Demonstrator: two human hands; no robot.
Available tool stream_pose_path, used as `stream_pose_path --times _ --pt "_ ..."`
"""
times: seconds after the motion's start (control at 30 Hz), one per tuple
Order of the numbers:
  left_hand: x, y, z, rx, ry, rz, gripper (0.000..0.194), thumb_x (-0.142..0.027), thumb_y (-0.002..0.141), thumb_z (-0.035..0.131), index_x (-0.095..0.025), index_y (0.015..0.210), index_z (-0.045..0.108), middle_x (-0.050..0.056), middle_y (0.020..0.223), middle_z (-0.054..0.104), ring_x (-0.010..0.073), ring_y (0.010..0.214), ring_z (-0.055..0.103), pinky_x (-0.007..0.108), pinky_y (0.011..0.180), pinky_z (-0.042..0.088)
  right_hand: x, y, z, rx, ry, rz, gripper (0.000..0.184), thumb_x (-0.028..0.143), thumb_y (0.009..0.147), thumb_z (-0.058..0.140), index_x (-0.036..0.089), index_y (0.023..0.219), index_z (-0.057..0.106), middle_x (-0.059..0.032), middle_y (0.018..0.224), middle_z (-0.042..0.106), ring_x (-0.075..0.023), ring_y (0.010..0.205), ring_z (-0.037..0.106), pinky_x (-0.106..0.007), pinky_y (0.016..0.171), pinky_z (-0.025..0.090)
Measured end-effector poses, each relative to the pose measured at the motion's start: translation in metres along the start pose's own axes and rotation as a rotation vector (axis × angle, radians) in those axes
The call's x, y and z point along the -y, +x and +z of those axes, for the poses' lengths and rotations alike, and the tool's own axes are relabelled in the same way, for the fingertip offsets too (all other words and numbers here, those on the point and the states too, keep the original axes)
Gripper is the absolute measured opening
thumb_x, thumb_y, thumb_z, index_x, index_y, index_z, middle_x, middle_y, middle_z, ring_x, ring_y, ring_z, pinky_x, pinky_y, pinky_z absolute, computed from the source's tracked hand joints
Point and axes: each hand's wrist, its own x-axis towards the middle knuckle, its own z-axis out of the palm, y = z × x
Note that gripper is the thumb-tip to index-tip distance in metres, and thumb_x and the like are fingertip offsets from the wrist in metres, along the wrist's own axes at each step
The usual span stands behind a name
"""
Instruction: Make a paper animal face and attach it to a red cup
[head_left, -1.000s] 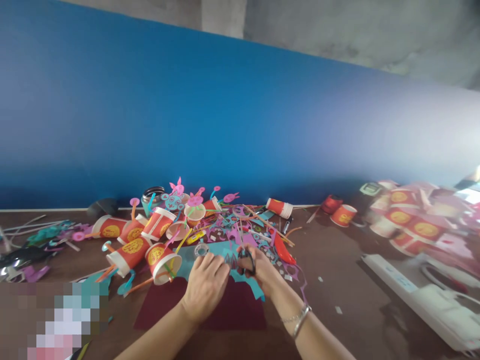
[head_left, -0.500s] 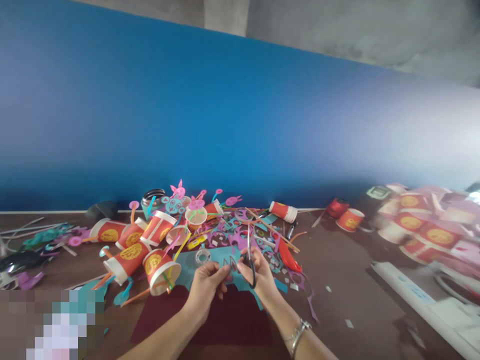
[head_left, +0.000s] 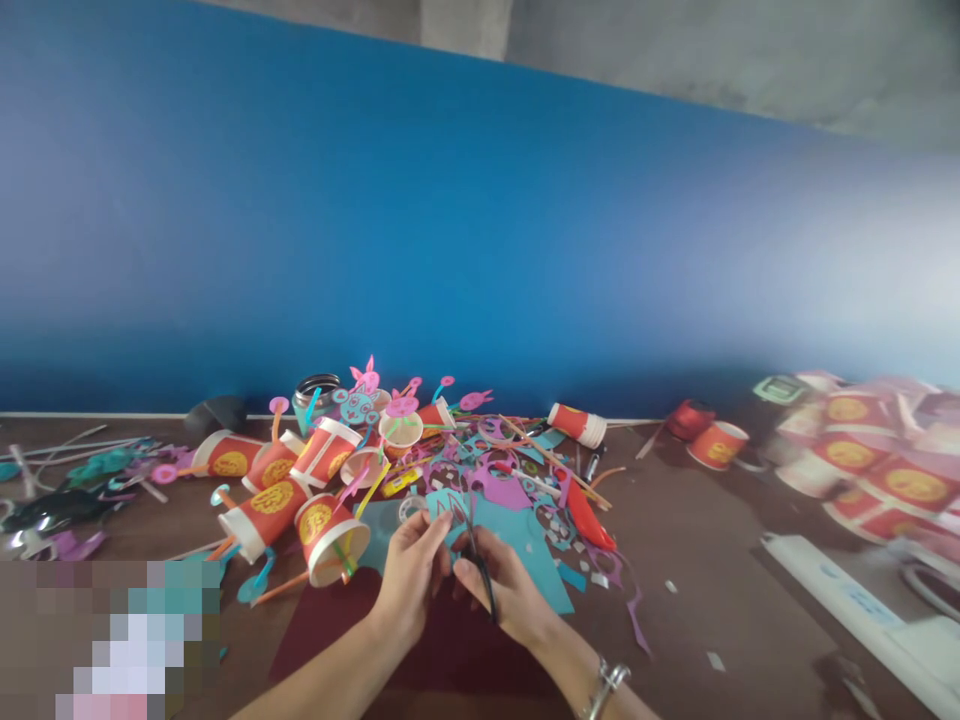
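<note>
My left hand (head_left: 411, 572) pinches a small piece of light blue paper (head_left: 445, 503) with pointed ear shapes drawn on it. In my right hand (head_left: 506, 585) is a pair of black-handled scissors (head_left: 486, 580), the blades pointing up at the right side of that piece. Whether the blades touch the paper is too small to tell. Below both hands lies a dark red sheet (head_left: 457, 650), and a larger light blue sheet (head_left: 544, 575) rests behind them. A white tape roll (head_left: 411, 510) sits just beyond my left hand.
Several red paper cups (head_left: 330, 540) with straws lie to the left. Purple paper scraps (head_left: 502, 488) and a red-handled tool (head_left: 587, 515) are at centre. Stacked cups (head_left: 915, 485) and a white power strip (head_left: 825, 580) stand right. A blue partition (head_left: 450, 220) rises behind.
The small blue paper has been lifted up and away from me in my left hand. The scissors have tilted and come over to its right side. The whole view has shifted slightly.
</note>
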Motion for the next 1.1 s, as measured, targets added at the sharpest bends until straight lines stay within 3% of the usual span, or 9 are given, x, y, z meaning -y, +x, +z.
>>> stream_pose_path --times 0.57,0.83,1.1 --pt "-0.0056 -0.0063 0.0042 0.016 -0.059 -0.072 0.037 -0.046 0.067 0.069 -0.02 0.064 0.043 -0.01 0.036 0.04 0.0052 0.028 0.031 0.016 0.029 0.03 0.0018 0.0017 0.0045 -0.011 0.029 -0.012 0.043 0.057 0.074 0.06 0.016 0.084 0.051 -0.0002 0.071 0.056 -0.0082 0.052 0.051 -0.018 0.046 0.039" --pt "-0.0086 -0.0057 0.004 0.008 -0.056 -0.089 0.037 -0.046 0.063 0.072 -0.019 0.064 0.046 -0.011 0.035 0.04 0.0046 0.029 0.031 0.015 0.03 0.027 0.0047 0.0008 0.0058 -0.042 0.031 -0.01 0.044 0.058 0.071 0.062 0.017 0.081 0.051 0.0035 0.058 0.053 -0.0085 0.048 0.05 -0.018 0.042 0.037" --pt "-0.0084 -0.0033 0.003 0.009 -0.04 -0.075 0.033 -0.043 0.065 0.071 -0.017 0.068 0.051 -0.011 0.035 0.04 0.0018 0.029 0.025 0.014 0.031 0.015 -0.0024 0.0015 0.0049 -0.066 0.03 -0.002 0.043 0.057 0.071 0.063 0.017 0.081 0.051 0.0041 0.057 0.052 -0.0073 0.045 0.048 -0.017 0.04 0.036"
